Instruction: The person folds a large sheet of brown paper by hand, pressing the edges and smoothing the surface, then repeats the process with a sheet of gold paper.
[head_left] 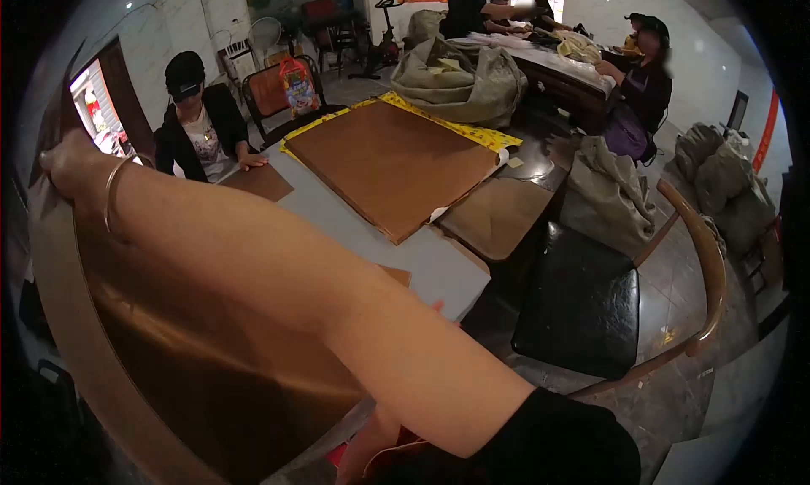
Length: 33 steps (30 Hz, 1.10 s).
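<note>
My right arm, in a short black sleeve and with a bangle (pixel 111 190) at the wrist, stretches across the view to the far left. There my right hand (pixel 72 175) is closed on the edge of a large, stiff brown sheet (pixel 211 367), which is raised and curves down toward me. Its exact material I cannot make out. Beneath that arm crosses my left forearm, and only fingertips of my left hand (pixel 439 306) show, by the edge of a grey board (pixel 447 274). The rest of that hand is hidden. A small brown piece (pixel 395 274) lies on the grey board.
A stack of brown sheets (pixel 396 156) lies on yellow wrapping (pixel 494 137) at the table's far side. A co-worker (pixel 202 126) sits at the far left. A black-seated chair (pixel 578 299) and grey sacks (pixel 612 190) stand right; several people work at a table (pixel 582 67) behind.
</note>
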### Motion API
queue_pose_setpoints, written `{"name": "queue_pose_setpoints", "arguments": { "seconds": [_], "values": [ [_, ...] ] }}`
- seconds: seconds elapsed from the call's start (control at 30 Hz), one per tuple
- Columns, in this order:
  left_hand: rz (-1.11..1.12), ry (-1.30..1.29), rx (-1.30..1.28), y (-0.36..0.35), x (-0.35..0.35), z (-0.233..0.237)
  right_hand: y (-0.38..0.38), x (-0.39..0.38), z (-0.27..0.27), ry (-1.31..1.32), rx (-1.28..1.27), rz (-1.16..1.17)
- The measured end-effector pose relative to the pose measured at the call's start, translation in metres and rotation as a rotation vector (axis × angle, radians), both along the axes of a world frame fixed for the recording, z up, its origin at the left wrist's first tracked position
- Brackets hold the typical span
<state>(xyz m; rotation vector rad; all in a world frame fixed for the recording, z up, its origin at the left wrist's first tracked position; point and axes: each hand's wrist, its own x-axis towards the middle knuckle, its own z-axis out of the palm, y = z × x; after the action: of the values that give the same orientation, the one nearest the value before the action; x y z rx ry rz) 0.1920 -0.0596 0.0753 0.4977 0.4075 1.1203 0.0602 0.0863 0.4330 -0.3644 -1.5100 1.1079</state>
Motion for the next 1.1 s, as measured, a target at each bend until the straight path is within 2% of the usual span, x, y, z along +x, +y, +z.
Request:
{"name": "queue_pose_setpoints", "arguments": {
  "seconds": [0.03,0.1,0.17,0.23,0.3,0.33,0.37,0.47,0.5,0.57,0.63,0.7,0.8,0.9,0.97,1.03,1.1],
  "values": [
    [0.024,0.000,0.049,-0.003,0.002,0.010,-0.014,0.014,0.010,0.122,-0.082,0.080],
    [0.101,-0.008,0.148,-0.003,-0.006,0.032,-0.015,0.050,0.034,0.258,-0.078,0.310],
    [0.231,-0.012,0.278,0.009,-0.027,0.063,-0.001,0.090,0.047,0.418,-0.040,0.407],
    [0.373,0.002,0.392,0.025,-0.064,0.088,-0.011,0.159,0.043,0.451,-0.057,0.683],
    [0.489,0.065,0.456,0.033,-0.112,0.097,-0.058,0.229,0.018,0.345,-0.035,0.278],
    [0.543,0.109,0.461,0.035,-0.143,0.093,-0.058,0.260,0.004,0.357,-0.165,0.240],
    [0.591,0.164,0.450,0.033,-0.175,0.084,-0.065,0.290,-0.016,0.351,-0.189,0.240],
    [0.699,0.416,0.333,0.021,-0.271,0.024,-0.054,0.364,-0.086,0.245,-0.316,0.067],
    [0.720,0.504,0.287,0.014,-0.299,0.002,-0.066,0.377,-0.107,0.209,-0.340,0.030],
    [0.732,0.669,0.246,0.011,-0.343,-0.040,-0.092,0.385,-0.147,0.250,-0.594,-0.182],
    [0.729,0.816,0.241,0.009,-0.377,-0.075,-0.098,0.399,-0.186,0.133,-0.690,-0.348],
    [0.721,1.003,0.297,0.013,-0.403,-0.101,-0.090,0.423,-0.237,0.182,-0.688,-0.110],
    [0.701,1.339,0.445,0.012,-0.430,-0.134,-0.105,0.426,-0.270,0.180,-0.830,-0.200],
    [0.678,1.529,0.560,0.004,-0.441,-0.159,-0.107,0.428,-0.297,0.148,-0.932,-0.263],
    [0.700,1.528,0.594,-0.005,-0.434,-0.166,-0.106,0.436,-0.316,0.071,-0.949,-0.268],
    [0.707,1.424,0.597,-0.015,-0.416,-0.151,-0.109,0.435,-0.333,0.042,-0.970,-0.288],
    [0.763,1.098,0.373,-0.026,-0.396,-0.136,-0.107,0.445,-0.348,0.004,-0.973,-0.310]
  ]
}}
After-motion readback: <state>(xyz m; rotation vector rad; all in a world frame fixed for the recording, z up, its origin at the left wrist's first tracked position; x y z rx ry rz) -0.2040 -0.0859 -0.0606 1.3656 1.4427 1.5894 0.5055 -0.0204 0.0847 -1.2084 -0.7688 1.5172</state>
